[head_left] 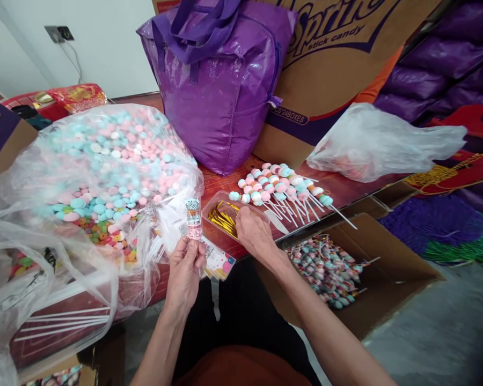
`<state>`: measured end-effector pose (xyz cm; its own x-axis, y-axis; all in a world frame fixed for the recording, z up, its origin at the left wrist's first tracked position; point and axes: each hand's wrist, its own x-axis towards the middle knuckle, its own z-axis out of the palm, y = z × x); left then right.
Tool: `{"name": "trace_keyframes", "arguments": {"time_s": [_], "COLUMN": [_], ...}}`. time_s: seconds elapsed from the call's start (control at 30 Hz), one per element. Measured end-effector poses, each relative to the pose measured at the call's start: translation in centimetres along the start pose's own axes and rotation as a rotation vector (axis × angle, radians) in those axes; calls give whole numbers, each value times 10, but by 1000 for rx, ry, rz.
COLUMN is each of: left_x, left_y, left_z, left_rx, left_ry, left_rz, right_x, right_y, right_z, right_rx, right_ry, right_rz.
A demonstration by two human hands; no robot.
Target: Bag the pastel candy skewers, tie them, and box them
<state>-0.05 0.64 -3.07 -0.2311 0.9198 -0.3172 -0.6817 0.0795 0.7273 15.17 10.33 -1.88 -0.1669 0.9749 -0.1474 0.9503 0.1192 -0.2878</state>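
My left hand (187,268) pinches the bottom of a candy stick in a printed clear wrapper (194,219), holding it upright. Over the right side of a clear plastic box (220,194), my right hand (254,233) has its fingers closed together. Gold twist ties (223,219) lie in that box beside the fingertips; whether one is between them is hidden. Printed plastic sleeves (219,264) are stacked under and beside my left hand. To the right of the box, several unwrapped pastel candy sticks (279,185) lie in a pile with their white sticks towards me.
A big clear bag of pastel candies (116,145) covers the table's left. White sticks (62,324) lie at front left. Behind stand a purple bag (221,91) and a carton (330,69). Below the right table edge, an open box (390,268) holds wrapped candy sticks (330,268).
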Motion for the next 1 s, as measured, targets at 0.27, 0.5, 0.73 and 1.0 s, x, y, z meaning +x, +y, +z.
{"name": "trace_keyframes", "arguments": {"time_s": [0.27,0.5,0.73,1.0], "left_x": [1,-3,-12,-5], "left_y": [-9,-14,-11,-14], "left_z": [12,18,15,19], "left_rx": [92,139,169,119], "left_ry": [38,-15,-159,-85], "left_rz": [84,48,-12,51], "right_x": [-22,-69,-61,-71], "right_y": [10,-17,-20,-23], "right_z": [7,17,23,22], "right_rx": [941,1058,1232,1112], "right_ry": [256,147,95,218], "right_rz": [-231,-272,-113,-159]}}
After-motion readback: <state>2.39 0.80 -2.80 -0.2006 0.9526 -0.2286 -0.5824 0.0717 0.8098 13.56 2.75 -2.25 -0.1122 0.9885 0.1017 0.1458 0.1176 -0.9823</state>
